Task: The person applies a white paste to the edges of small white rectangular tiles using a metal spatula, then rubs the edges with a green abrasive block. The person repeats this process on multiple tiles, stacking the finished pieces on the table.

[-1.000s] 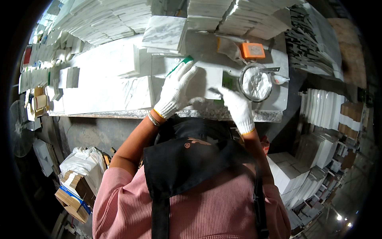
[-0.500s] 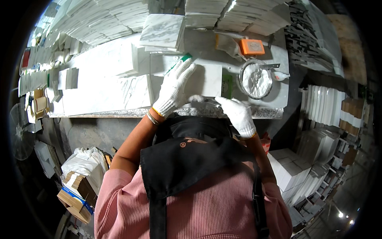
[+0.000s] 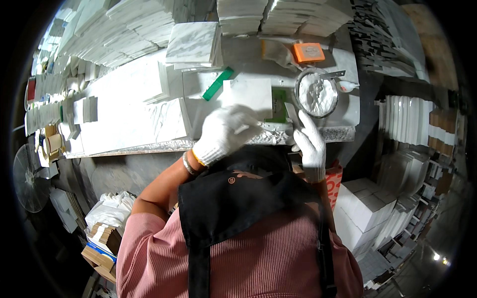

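My gloved left hand [image 3: 226,131] is at the table's front edge, just before a white marble tile [image 3: 251,93]. Its fingers are bent and smeared by motion, so what they hold, if anything, cannot be made out. In my gloved right hand [image 3: 311,144] is what looks like a putty knife [image 3: 292,115], its flat grey blade pointing away from me. A green sheet [image 3: 279,102] shows beside the tile's right edge. Beyond the right hand stands a round bowl [image 3: 298,94] of white paste [image 3: 318,94], with a metal tool [image 3: 334,74] across its rim. A green strip [image 3: 217,84] lies left of the tile.
Stacked marble tiles [image 3: 193,43] line the table's back and left. An orange box [image 3: 308,52] and a glove-like cloth [image 3: 278,53] lie behind the bowl, a small white bottle [image 3: 348,86] to its right. White cartons [image 3: 365,206] stand at right, a fan [image 3: 31,176] at far left.
My left hand has left the green strip and come back toward the table edge, its fingers now bent. My right hand has turned and moved right, bringing the flat blade into sight.
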Motion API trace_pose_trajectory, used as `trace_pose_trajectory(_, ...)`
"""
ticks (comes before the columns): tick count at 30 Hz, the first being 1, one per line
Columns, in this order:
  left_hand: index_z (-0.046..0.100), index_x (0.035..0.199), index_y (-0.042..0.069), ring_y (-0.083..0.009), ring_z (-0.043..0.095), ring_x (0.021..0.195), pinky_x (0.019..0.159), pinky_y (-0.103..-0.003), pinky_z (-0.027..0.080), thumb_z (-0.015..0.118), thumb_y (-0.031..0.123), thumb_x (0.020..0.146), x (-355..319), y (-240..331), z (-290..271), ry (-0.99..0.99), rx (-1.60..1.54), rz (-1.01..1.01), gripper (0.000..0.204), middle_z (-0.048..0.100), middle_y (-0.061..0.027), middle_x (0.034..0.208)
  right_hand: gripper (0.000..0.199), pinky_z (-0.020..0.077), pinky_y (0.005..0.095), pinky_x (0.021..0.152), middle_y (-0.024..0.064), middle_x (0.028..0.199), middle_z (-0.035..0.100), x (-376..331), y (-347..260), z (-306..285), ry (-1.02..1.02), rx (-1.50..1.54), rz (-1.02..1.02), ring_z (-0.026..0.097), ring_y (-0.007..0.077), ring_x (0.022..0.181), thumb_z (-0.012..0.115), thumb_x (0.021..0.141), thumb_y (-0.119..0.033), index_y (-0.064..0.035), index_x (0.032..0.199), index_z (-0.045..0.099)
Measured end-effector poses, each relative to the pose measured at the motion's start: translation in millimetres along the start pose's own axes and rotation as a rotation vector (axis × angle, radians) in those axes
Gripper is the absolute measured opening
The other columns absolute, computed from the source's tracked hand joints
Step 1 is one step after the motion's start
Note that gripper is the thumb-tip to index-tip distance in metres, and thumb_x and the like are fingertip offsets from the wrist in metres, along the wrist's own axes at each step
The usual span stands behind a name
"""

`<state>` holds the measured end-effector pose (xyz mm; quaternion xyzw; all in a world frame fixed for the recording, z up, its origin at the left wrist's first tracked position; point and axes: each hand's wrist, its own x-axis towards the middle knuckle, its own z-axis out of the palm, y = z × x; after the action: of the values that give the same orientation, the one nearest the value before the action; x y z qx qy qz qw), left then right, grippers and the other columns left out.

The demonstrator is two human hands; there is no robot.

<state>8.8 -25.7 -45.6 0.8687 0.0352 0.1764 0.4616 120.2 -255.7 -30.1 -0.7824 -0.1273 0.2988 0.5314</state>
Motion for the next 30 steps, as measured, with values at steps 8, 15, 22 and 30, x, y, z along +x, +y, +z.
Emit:
trace_pose_trajectory(8, 0.070, 0.108, 0.019, -0.0259, 0.066, 0.079, 0.070, -0.037, 0.053, 0.070, 0.034, 0.081, 41.3, 34.5, 61.1, -0.495, -0.101, 0.030, 0.031, 0.066, -0.0057, 0.086, 0.051, 0.0518, 0.0226, 0.063, 0.0096, 0.110, 0.070, -25.1, 1.7, -1.5, 0.110, -0.075, 0.034, 0.065, 0.0094, 0.078, 0.053, 0.093, -0.007, -0.0056, 0.144, 0.045)
trace_pose_trajectory(15, 0.066, 0.084, 0.012, -0.0289, 0.067, 0.074, 0.064, -0.043, 0.053, 0.062, 0.033, 0.085, 36.1, 21.0, 82.6, -0.534, 0.184, 0.073, 0.022, 0.065, -0.0100, 0.078, 0.060, 0.0510, 0.0236, 0.069, 0.0093, 0.086, 0.069, -55.6, -19.9, -9.8, 0.207, 0.050, 0.298, 0.064, 0.0110, 0.072, 0.057, 0.090, -0.018, 0.0048, 0.143, 0.040)
trace_pose_trajectory(22, 0.065, 0.079, 0.010, -0.0286, 0.067, 0.079, 0.066, -0.045, 0.053, 0.063, 0.035, 0.084, 22.2, 15.9, 88.2, -0.665, 0.235, 0.046, 0.026, 0.065, -0.0092, 0.083, 0.051, 0.0488, 0.0241, 0.066, 0.0114, 0.092, 0.069, -47.0, -26.4, -16.1, 0.393, 0.025, 0.145, 0.061, 0.0113, 0.073, 0.050, 0.095, -0.018, 0.0014, 0.142, 0.044)
trace_pose_trajectory(30, 0.073, 0.085, 0.011, -0.0273, 0.067, 0.089, 0.076, -0.038, 0.053, 0.074, 0.034, 0.076, 37.3, 36.6, 34.2, -0.707, -0.043, -0.060, 0.025, 0.068, -0.0064, 0.107, 0.036, 0.0515, 0.0275, 0.081, 0.0111, 0.106, 0.070, -18.5, 35.4, 0.1, 0.182, -0.080, 0.033, 0.063, 0.0102, 0.093, 0.063, 0.088, 0.000, -0.0004, 0.124, 0.063)
